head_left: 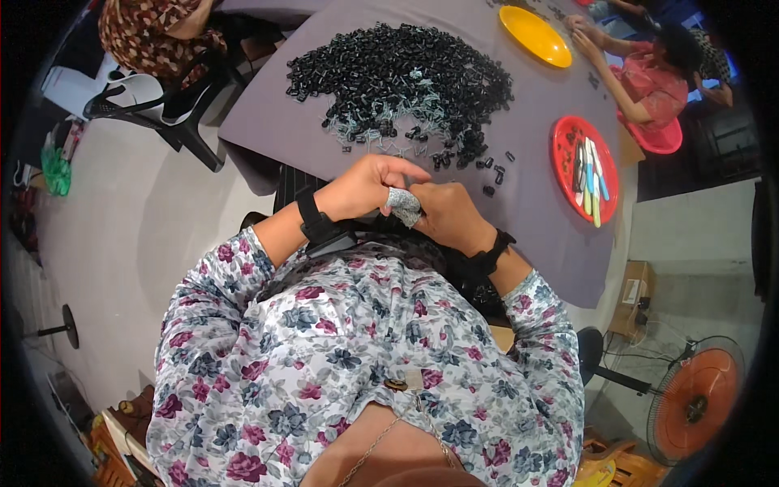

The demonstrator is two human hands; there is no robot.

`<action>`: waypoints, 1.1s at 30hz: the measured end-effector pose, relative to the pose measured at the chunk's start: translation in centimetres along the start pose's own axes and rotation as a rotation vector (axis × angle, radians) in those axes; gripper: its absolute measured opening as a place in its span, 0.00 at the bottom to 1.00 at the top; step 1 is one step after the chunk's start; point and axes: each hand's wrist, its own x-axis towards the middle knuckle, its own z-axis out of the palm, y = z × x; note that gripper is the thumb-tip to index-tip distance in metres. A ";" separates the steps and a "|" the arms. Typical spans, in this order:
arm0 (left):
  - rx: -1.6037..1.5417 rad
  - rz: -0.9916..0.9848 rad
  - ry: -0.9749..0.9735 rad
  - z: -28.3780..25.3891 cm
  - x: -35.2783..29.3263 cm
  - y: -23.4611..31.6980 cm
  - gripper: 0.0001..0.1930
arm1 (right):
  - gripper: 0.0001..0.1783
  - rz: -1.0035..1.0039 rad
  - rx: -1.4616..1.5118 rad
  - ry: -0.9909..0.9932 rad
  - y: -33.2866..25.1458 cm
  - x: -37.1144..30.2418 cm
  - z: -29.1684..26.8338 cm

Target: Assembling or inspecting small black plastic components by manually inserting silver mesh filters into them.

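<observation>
My left hand (pixel 363 187) and my right hand (pixel 450 213) meet in front of my body at the table's near edge. The left fingers are bent toward the right hand, and a grey speckled wrap (pixel 403 204) covers its thumb. Curled closed, the right hand presses up against that wrapped thumb. Whatever is pinched between them is too small or hidden. Just beyond the hands spreads a big pile of small black parts (pixel 406 69), with thin silver pins (pixel 377 122) mixed in along its near side. A few loose black pieces (pixel 497 174) lie right of the pile.
On the cloth-covered table (pixel 535 243), a red plate (pixel 561 166) at the right holds several colourful-handled knives. A yellow plate (pixel 535 36) sits farther back. Another person (pixel 649 77) works at the far right. A black chair (pixel 174 109) stands left; an orange fan (pixel 696 406) is lower right.
</observation>
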 end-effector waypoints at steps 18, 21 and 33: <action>1.283 0.172 0.248 -3.6 3.1 0.8 0.15 | 0.12 0.583 -0.338 0.147 5.5 -7.7 -11.0; 1.270 0.187 0.287 -3.9 3.2 0.8 0.15 | 0.13 0.744 -0.309 0.143 5.5 -8.1 -12.1; 1.370 0.301 0.113 1.2 8.5 2.2 0.15 | 0.09 0.389 -0.292 0.055 6.9 -2.0 -6.5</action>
